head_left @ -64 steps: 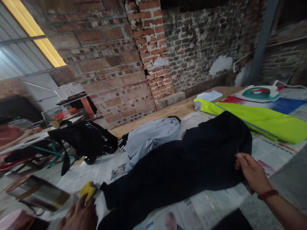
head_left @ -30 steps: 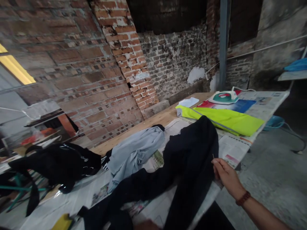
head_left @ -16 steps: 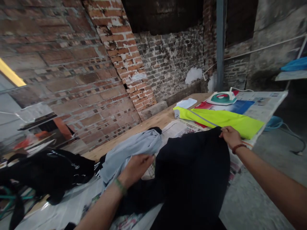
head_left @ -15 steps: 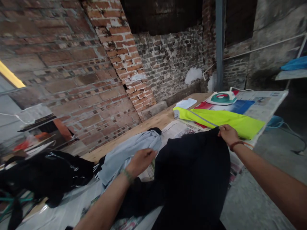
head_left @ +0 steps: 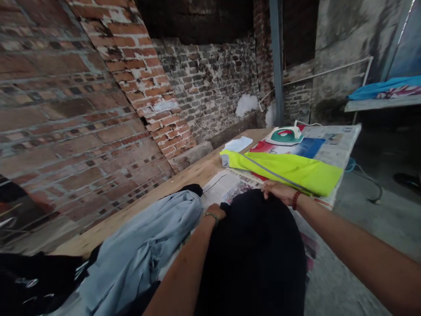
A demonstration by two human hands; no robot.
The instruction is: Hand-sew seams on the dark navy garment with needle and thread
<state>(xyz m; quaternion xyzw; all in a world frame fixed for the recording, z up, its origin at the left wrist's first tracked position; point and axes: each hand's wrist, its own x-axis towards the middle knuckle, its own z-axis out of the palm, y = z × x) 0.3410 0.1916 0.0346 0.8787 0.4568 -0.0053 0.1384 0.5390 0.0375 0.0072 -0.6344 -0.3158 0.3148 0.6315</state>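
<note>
Brick walls [head_left: 82,127], rough and patched with mortar, stand behind a wooden worktop [head_left: 192,173] partly covered in newspaper [head_left: 215,186]. A dark garment [head_left: 256,259] hangs in front of the person, at the near edge of the worktop, held up by both hands. The left hand [head_left: 216,212] has its fingers closed on the upper left edge, though the tips are partly hidden. The right hand [head_left: 278,192], below a red bracelet [head_left: 296,199], has its fingers clamped on the top edge further right.

Just left of the dark garment lies a crumpled grey garment [head_left: 148,241]. Beyond the right hand is a bright yellow garment [head_left: 286,169] with a grey stripe. Behind that, an iron [head_left: 285,137] rests on a red, white and blue cloth [head_left: 312,148], near a folded white cloth [head_left: 238,144].
</note>
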